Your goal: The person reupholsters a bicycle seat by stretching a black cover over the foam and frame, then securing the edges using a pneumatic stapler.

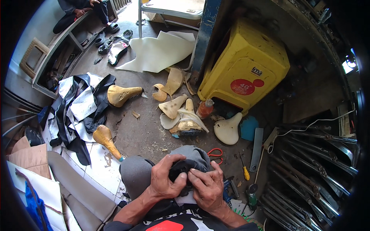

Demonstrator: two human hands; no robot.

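Note:
On my lap, in front of my grey-trousered knees, I hold a bunched piece of black cover material [179, 167]; its full shape is hidden by my fingers. My left hand [165, 178] grips its left side, with the thumb pressed on the near edge. My right hand [206, 186] closes on the right side, its fingertips pinching the edge close to the left thumb. Just beyond the right hand lie red-handled scissors [216, 152]. A bare cream bicycle saddle [227, 129] rests on the floor further ahead.
Foam saddle pieces [173, 107] and an orange bottle [205, 109] are ahead. Yellow-brown saddle shapes [103, 139] and black-and-white scraps [83, 104] lie left. A yellow stool [246, 65], a yellow screwdriver [246, 171] and metal frames [308, 169] stand or lie right. A person [83, 11] sits far left.

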